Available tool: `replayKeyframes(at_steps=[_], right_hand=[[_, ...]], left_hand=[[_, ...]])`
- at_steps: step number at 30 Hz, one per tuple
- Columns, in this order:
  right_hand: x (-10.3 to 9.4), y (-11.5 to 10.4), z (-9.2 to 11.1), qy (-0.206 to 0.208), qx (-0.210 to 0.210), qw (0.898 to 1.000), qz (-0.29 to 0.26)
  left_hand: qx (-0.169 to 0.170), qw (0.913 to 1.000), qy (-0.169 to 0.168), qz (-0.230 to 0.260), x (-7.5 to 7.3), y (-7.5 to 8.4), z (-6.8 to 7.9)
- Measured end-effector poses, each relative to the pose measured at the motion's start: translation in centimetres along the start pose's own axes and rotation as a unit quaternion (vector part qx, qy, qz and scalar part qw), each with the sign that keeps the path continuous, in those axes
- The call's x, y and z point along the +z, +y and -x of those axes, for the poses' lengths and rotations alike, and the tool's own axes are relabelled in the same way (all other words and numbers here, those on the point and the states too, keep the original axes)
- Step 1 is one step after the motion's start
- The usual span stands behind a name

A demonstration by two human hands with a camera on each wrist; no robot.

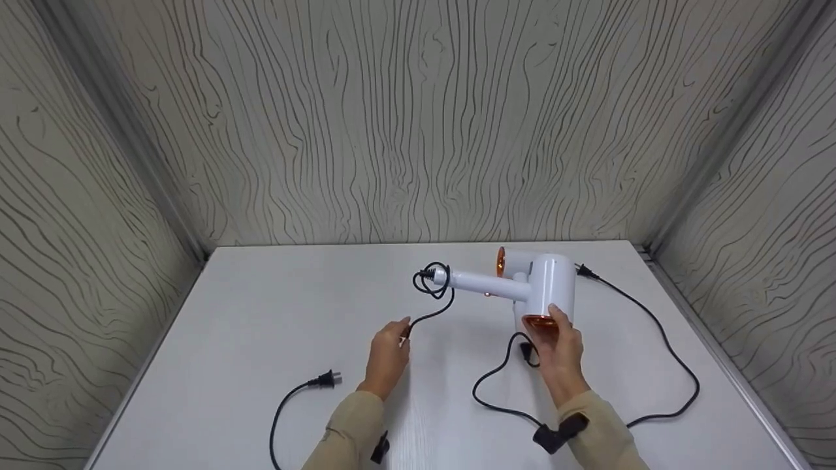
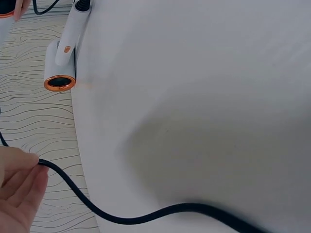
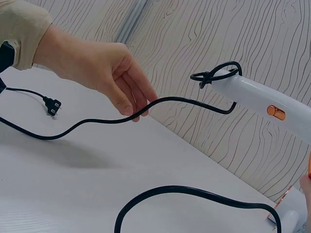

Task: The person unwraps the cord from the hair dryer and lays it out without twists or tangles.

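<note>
My right hand (image 1: pixel 560 356) grips a white hair dryer (image 1: pixel 554 282) by its barrel, fingers near the orange-rimmed end. Its handle points left, raised off the table. Black cord loops round the handle's tip, shown close in the right wrist view around the white handle (image 3: pixel 260 97) with an orange switch. Further along, my left hand (image 1: pixel 387 358) pinches the cord (image 1: pixel 436 315) between thumb and fingers. Behind the held dryer is a second white hair dryer (image 1: pixel 520 260) with an orange rim, partly hidden; the left wrist view shows it lying on the table (image 2: pixel 60 68).
A two-pin plug (image 1: pixel 323 379) on a black cord lies at the left of the white table (image 1: pixel 281 313). Another plug (image 1: pixel 586 270) lies at the back right, its cord curving forward. More black cord (image 1: pixel 480 391) bends near my right wrist. Wood-patterned panels (image 1: pixel 418 130) enclose the table.
</note>
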State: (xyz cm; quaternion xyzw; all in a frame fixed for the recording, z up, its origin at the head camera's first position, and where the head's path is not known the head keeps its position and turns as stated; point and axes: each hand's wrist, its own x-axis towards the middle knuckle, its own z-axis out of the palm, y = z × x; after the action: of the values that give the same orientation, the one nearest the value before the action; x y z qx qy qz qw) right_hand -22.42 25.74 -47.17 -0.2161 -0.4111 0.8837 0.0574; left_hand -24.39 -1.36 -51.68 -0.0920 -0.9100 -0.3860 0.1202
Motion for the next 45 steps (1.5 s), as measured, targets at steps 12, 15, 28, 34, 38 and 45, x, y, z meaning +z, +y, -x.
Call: replayKeyframes(at_steps=[12,15,28,34,38,45], right_hand=[[0.0,0.0,0.0,-0.007,-0.016,1.0,0.007],[0.0,0.1,0.0,-0.008,-0.015,1.0,0.008],[0.0,0.0,-0.2,-0.006,-0.015,1.0,0.001],[0.0,-0.1,-0.2,-0.011,-0.013,1.0,-0.012],[-0.1,-0.2,-0.2,-0.016,-0.016,1.0,-0.01],[-0.2,0.0,-0.2,-0.017,-0.017,1.0,0.003]], left_hand=[[-0.074,0.9955,-0.008,-0.058,0.0,-0.8,0.5],[-0.093,0.9933,-0.012,-0.067,-0.2,-1.0,0.6],[-0.159,0.9742,-0.027,-0.158,-0.5,-0.6,1.1],[-0.147,0.9788,0.0,-0.142,-0.4,-0.2,1.1],[-0.095,0.987,0.029,-0.126,-0.1,-0.5,1.3],[-0.079,0.992,0.005,-0.098,0.1,-1.3,1.3]])
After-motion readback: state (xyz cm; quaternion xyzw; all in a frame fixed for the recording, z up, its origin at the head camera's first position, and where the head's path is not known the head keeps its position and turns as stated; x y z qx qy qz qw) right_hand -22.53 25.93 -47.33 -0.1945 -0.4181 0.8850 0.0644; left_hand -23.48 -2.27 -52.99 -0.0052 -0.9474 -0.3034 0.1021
